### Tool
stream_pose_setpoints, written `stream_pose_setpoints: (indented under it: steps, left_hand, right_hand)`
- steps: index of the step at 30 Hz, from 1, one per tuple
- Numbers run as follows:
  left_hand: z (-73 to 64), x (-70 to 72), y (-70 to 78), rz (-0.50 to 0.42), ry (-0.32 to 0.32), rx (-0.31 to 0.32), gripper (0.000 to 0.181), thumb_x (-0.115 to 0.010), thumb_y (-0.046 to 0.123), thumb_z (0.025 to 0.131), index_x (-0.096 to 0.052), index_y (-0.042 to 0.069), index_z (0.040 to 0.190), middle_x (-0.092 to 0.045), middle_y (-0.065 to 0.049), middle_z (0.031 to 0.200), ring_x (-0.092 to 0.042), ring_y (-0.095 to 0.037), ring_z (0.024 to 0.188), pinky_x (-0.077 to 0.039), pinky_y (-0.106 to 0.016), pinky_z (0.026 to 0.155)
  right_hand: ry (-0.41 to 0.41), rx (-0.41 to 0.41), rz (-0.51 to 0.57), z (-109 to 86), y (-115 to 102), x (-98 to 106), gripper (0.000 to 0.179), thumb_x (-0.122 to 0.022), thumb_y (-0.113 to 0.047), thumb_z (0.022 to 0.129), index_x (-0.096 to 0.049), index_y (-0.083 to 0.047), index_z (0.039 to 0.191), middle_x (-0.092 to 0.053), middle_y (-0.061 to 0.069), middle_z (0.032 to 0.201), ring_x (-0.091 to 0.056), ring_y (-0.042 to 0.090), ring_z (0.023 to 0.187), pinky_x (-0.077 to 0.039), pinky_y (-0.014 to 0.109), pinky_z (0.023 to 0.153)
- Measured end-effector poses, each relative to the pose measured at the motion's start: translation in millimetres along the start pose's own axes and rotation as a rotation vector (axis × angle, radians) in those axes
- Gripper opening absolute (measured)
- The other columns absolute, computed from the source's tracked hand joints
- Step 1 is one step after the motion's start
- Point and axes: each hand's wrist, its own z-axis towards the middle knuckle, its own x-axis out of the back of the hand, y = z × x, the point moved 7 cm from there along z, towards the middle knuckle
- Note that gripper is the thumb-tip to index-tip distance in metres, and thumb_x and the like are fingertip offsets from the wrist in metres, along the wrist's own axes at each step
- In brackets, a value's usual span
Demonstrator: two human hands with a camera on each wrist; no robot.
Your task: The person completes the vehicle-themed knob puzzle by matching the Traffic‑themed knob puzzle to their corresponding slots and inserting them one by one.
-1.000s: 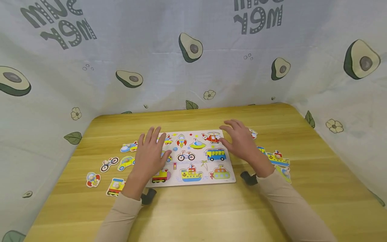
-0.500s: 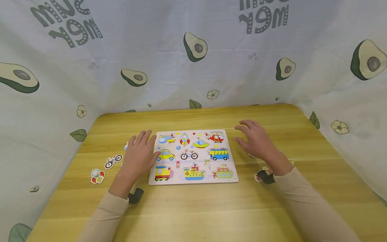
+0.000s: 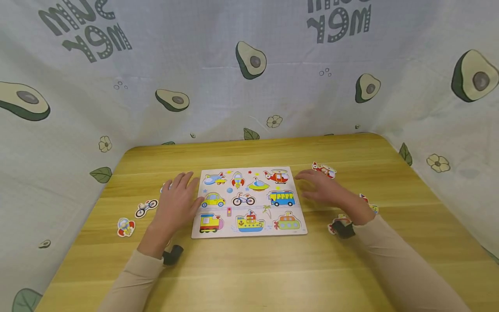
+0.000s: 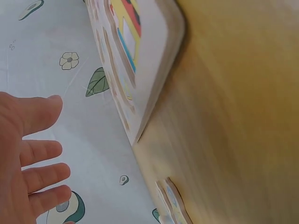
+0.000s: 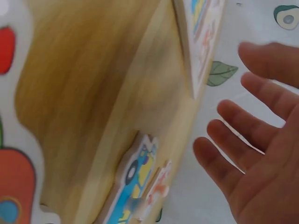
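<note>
As seen from the head, one pale puzzle board [image 3: 229, 228] flat on one table [image 3: 249, 273], bearing ten bright vehicle pictures [image 3: 249, 223] in rows of four, three and three, between left hand [image 3: 176, 204] and right hand [image 3: 325, 190]. From the left wrist: fingers [image 4: 46, 177] apart. From the right wrist: likewise apart; one bus piece [image 5: 128, 193], one helicopter piece [image 5: 155, 190] on the table.
</note>
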Motion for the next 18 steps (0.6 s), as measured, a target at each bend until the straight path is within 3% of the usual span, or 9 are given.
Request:
stream_pose_setpoints:
  steps: [9, 13, 18]
  left_hand:
    - [-8.3, 1.7, -14.4, -0.022, 0.032, 0.032, 0.056, -0.070, 0.032, 0.090, -0.056, 0.001, 0.134, -0.052, -0.022, 0.144, -0.050, -0.042, 0.132, -0.046, -0.060, 0.101]
    - [-12.2, -0.4, -20.3, -0.043, 0.036, 0.029, 0.054, -0.069, 0.031, 0.090, -0.056, 0.000, 0.133, -0.052, -0.023, 0.143, -0.050, -0.042, 0.131, -0.046, -0.061, 0.099]
    - [-18.2, -2.4, -29.8, -0.058, 0.022, 0.034, 0.052, -0.068, 0.029, 0.090, -0.056, 0.000, 0.132, -0.053, -0.023, 0.141, -0.051, -0.043, 0.130, -0.047, -0.062, 0.097]
  right_hand:
    - [-0.227, -0.014, -0.013, -4.1, 2.4, -26.7, 0.080, -0.076, -0.031, 0.081, -0.043, 0.000, 0.147, -0.032, 0.028, 0.156, -0.030, 0.050, 0.143, -0.028, 0.067, 0.114]
    - [-0.264, -0.020, -0.034, -4.6, 1.2, -29.4, 0.081, -0.074, -0.030, 0.082, -0.041, 0.002, 0.148, -0.027, 0.026, 0.160, -0.025, 0.049, 0.146, -0.027, 0.066, 0.115]
    - [-0.276, -0.018, -0.044, -2.5, -1.0, -31.3, 0.083, -0.074, -0.032, 0.082, -0.039, 0.002, 0.149, -0.030, 0.021, 0.160, -0.027, 0.047, 0.146, -0.027, 0.066, 0.116]
